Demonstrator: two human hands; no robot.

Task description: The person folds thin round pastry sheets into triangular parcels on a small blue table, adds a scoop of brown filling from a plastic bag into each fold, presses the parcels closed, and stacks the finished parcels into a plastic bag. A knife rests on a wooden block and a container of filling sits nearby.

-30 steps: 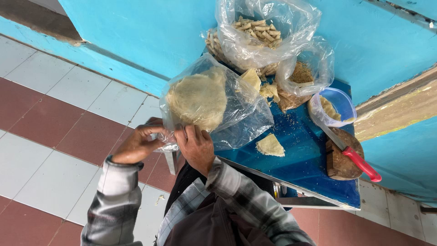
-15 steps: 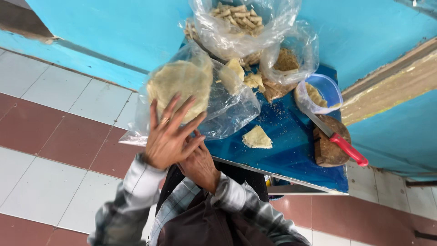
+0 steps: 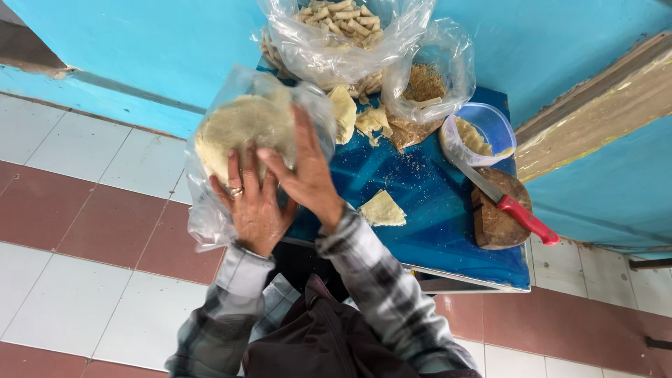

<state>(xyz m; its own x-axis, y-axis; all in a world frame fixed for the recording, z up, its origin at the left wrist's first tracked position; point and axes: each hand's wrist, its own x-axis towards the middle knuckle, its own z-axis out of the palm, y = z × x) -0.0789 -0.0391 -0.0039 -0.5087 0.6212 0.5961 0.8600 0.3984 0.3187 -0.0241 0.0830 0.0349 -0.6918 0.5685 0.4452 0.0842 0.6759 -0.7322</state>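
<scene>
A clear plastic bag [image 3: 210, 210] holding a stack of round pale dough sheets [image 3: 241, 126] rests at the left end of a blue table [image 3: 434, 231], partly over the edge. My left hand [image 3: 253, 206], with a ring on one finger, lies flat against the bag's near side, fingers spread. My right hand [image 3: 306, 175] presses flat on the bag beside it, fingers apart too. Neither hand curls around anything. A folded pale dough piece [image 3: 381, 208] lies on the table just right of my right wrist.
A red-handled knife [image 3: 525, 218] lies across a round wooden block [image 3: 493, 224] at the right. Behind are a clear tub [image 3: 490, 119], a bag of brown crumbs [image 3: 425, 84] and a bag of rolled sticks [image 3: 343, 28]. Blue wall behind, tiled floor left.
Both hands have left the bag's mouth and moved up onto the bag, now lying flat side by side. The bag sits further onto the table.
</scene>
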